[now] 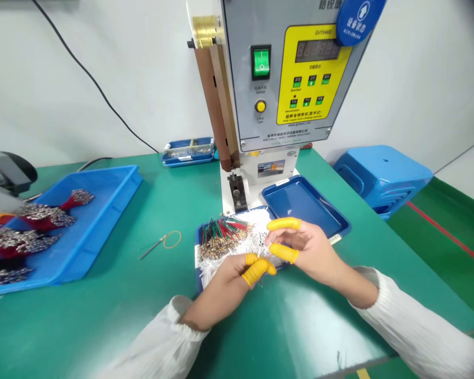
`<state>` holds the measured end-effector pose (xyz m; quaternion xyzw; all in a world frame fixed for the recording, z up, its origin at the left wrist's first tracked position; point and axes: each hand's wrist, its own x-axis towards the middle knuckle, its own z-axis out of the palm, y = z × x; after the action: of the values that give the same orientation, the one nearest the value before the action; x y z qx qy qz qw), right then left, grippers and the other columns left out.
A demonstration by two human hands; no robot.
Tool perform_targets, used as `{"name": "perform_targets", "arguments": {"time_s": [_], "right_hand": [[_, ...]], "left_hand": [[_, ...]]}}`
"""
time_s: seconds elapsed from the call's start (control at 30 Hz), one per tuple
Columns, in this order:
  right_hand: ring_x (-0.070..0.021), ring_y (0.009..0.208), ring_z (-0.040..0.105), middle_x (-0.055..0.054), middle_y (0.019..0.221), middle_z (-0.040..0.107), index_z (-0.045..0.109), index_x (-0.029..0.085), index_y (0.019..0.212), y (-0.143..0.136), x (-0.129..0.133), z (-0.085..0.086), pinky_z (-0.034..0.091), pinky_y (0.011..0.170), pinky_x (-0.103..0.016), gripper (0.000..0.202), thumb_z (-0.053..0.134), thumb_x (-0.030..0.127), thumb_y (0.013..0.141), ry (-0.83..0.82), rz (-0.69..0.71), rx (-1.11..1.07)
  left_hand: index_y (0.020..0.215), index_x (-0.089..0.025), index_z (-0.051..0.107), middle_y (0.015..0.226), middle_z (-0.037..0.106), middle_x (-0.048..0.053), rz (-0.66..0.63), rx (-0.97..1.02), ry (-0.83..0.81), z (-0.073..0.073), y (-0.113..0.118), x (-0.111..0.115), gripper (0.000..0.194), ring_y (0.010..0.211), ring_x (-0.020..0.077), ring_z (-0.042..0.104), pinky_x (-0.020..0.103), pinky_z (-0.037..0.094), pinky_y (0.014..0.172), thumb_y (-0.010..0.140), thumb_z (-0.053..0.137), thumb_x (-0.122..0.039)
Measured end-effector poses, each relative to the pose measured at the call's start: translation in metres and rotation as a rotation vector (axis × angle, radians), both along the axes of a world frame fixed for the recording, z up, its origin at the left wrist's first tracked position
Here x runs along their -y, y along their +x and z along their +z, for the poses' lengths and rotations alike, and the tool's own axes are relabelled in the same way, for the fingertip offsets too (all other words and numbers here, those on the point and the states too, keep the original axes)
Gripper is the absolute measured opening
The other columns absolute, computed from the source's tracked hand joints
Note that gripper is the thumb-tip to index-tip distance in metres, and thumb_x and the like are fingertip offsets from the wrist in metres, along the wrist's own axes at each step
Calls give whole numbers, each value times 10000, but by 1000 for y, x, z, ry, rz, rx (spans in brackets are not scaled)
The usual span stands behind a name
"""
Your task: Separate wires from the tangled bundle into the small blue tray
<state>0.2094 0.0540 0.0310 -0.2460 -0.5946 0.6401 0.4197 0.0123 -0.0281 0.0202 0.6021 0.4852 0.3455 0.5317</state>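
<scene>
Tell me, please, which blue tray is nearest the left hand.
The middle tray with gold-tipped wires, partly hidden by the left hand; the left tray, back tray and right tray lie farther off.

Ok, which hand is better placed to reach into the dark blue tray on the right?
Probably the right hand: it is close to the dark blue tray, while the left hand is farther off, nearer the red and green wires.

Wire tray (pixel 199 279) before machine (pixel 276 84), bin (pixel 98 226) left, stool (pixel 385 168) right
</scene>
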Motion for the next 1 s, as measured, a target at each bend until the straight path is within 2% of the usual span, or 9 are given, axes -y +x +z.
{"name": "perform_targets", "arguments": {"time_s": [0.07,0.23,0.47,0.53,0.63,0.7,0.77,0.9,1.0], "right_hand": [[-138,859,715,-19,920,757,749,227,1023,0,3,-1,605,837,-279,246,844,176,802,17,19,18],[-130,774,684,-27,898,737,723,217,1088,0,8,-2,610,681,-248,271,817,191,835,-7,120,32],[-122,730,689,-32,932,748,721,206,1099,-1,7,2,609,665,-249,267,805,275,855,-99,183,101],[-135,778,709,-40,977,767,727,219,1099,1,3,4,611,720,-272,233,771,314,891,-84,126,84],[-161,853,720,-53,998,781,728,227,1102,7,-8,3,597,764,-298,207,716,350,936,-16,-67,96],[-179,870,717,-61,1010,780,719,228,1133,11,-16,-2,590,779,-324,224,697,356,951,73,-162,176],[-200,894,704,-75,1075,771,719,226,1155,14,-22,-9,580,810,-366,218,671,328,968,259,-186,345],[-274,993,635,-117,1158,746,725,198,1160,15,-21,-21,542,893,-463,205,620,220,986,750,-106,749],[-309,1046,580,-132,1158,738,693,183,1252,13,-16,-23,514,938,-493,288,609,159,977,939,-58,917]], "left_hand": [[873,-160,734,661,530,-26,-12,6,1,-2,0,0,345,609,111,435,236,321,589,1027,555,-411],[697,-160,587,639,513,-35,-36,57,22,-6,-1,0,448,605,101,431,235,331,610,1037,536,-447],[639,-171,502,620,504,-35,-28,36,37,-4,0,1,473,597,103,424,243,326,612,1038,518,-424],[625,-173,491,604,490,-32,21,25,26,-3,1,0,473,589,107,417,248,320,605,1035,506,-409],[648,-176,511,586,457,-40,136,52,-2,-5,1,0,434,560,106,372,248,286,564,1010,526,-414],[657,-178,512,579,436,-48,188,113,-31,-7,1,-1,413,538,99,333,245,255,536,986,557,-423],[630,-181,485,567,415,-51,218,169,-52,-8,1,-1,428,523,92,311,242,235,520,969,577,-425],[601,-185,461,542,401,-57,251,203,-65,-9,1,-2,400,505,86,306,240,228,510,916,624,-368],[640,-183,498,549,409,-62,253,211,-68,-11,2,-2,292,511,86,308,239,243,524,877,629,-291]]}}
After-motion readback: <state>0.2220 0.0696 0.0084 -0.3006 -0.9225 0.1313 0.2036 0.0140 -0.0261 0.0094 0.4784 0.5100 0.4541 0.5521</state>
